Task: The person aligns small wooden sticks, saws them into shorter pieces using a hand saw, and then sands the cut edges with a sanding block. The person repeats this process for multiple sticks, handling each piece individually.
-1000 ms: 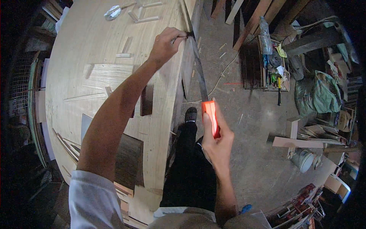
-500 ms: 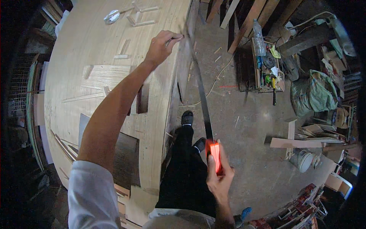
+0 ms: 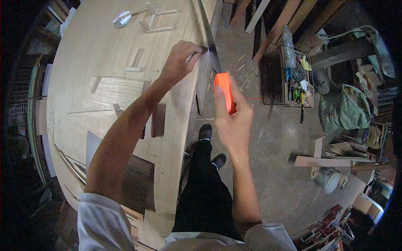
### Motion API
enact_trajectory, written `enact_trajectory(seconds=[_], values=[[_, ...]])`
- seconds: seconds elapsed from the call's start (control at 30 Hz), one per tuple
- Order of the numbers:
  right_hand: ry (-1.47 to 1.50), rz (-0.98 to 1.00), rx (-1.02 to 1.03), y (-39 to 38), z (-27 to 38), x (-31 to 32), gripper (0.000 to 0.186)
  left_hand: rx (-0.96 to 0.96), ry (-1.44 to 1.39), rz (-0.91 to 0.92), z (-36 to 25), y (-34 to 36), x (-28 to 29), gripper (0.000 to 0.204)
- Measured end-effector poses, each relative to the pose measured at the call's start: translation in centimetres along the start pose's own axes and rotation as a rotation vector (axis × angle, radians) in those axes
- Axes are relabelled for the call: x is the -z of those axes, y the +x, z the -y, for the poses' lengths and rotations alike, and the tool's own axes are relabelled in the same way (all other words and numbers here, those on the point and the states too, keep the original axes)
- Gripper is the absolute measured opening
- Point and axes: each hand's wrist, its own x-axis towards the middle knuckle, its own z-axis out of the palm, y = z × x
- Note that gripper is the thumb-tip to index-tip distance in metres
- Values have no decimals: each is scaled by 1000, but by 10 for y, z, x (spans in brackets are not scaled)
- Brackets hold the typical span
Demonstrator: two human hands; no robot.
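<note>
My left hand point(image 3: 181, 62) pinches a thin dark tape blade point(image 3: 211, 46) against the right edge of a pale wooden workbench point(image 3: 109, 50). My right hand point(image 3: 234, 125) grips an orange tape measure case point(image 3: 225, 90) just right of and below the left hand, off the bench edge. The blade runs from the case up past my left fingers along the bench edge toward the top of the view. My dark trousers and shoes point(image 3: 205, 134) stand on the concrete floor below.
Short wood strips point(image 3: 157, 27) and a silvery object point(image 3: 122, 19) lie on the bench's far end. An open crate with tools and a bottle point(image 3: 293, 79), a green sack point(image 3: 343, 108), leaning planks point(image 3: 272, 33), floor offcuts point(image 3: 322, 161) and a white bucket point(image 3: 328, 180) stand to the right.
My right hand with the orange case dropped low first, then rose close to my left hand, so less blade spans between them. The left hand stayed at the bench edge.
</note>
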Motion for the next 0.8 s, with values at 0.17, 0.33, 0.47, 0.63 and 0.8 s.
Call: enact_trajectory(seconds=[0.17,0.33,0.47,0.63,0.8], values=[[19,-32,56,10,-2,-11,41,18,-32,-4,8,-2,-1,11],[17,-12,47,12,-2,-7,40,49,-35,10,6,-2,-2,12],[5,28,-6,8,-1,-4,40,21,0,2,7,-1,2,11],[-62,-1,55,-4,-13,-2,41,75,-14,18,5,1,0,9],[-84,13,31,-61,-28,21,44,75,-5,19,4,-1,0,9]])
